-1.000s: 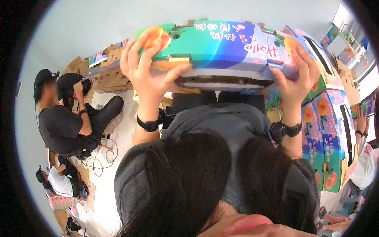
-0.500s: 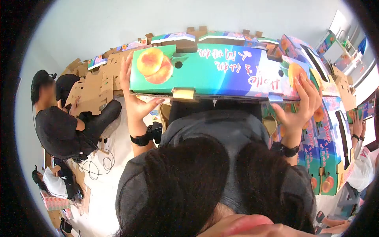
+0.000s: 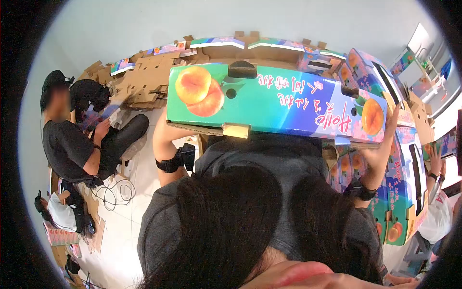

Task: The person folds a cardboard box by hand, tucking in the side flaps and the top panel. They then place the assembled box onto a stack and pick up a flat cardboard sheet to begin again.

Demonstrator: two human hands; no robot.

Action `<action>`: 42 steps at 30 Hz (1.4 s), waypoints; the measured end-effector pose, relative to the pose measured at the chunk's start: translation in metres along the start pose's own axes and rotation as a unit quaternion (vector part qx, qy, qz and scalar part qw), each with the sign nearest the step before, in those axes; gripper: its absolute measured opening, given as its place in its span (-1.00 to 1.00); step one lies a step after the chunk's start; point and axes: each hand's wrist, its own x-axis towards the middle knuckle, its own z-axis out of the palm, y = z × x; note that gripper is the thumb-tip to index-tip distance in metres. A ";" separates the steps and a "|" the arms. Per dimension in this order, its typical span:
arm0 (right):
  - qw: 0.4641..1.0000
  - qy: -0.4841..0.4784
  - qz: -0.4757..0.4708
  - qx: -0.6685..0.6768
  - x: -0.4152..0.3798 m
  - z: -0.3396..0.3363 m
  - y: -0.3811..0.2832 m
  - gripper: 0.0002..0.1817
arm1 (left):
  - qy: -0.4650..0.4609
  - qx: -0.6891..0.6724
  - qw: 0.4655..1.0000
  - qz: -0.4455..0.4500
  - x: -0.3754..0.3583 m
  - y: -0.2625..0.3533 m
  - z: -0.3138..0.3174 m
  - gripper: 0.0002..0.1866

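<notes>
A colourful fruit carton [image 3: 269, 103] is held up in front of my body, its long printed side with peaches and upside-down lettering towards the camera. At its left end, my left hand [image 3: 166, 134] supports it; the fingers are hidden behind the cardboard. My right hand [image 3: 383, 148] holds the right end, with fingers extending up along the edge. A brown flap [image 3: 236, 130] sticks out from the carton's lower edge. Dark bands are on both my wrists.
Stacked printed cartons [image 3: 399, 192] stand at the right. Flattened cardboard [image 3: 144, 79] and more cartons line the wall behind. A person in black [image 3: 70, 144] sits at the left, another in white [image 3: 62, 212] below. A co-worker's hand [image 3: 435, 161] shows far right. Cables [image 3: 115, 195] lie on the floor.
The carton has shifted right and slightly down, and its face has turned more towards the camera. My left fingers have gone out of sight behind it. The seated person's hands have moved.
</notes>
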 end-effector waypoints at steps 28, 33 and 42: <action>0.888 -0.200 0.366 0.194 -0.116 0.066 0.185 -0.42 | -0.068 -0.278 0.926 -0.246 -0.010 -0.057 0.066 -0.62; 0.914 -0.171 0.337 0.144 -0.091 0.052 0.133 -0.48 | 0.001 -0.184 0.950 -0.252 0.001 -0.036 0.078 -0.38; 0.931 -0.104 0.312 0.157 -0.067 0.040 0.093 -0.59 | 0.044 -0.185 0.965 -0.183 0.010 -0.020 0.077 -0.50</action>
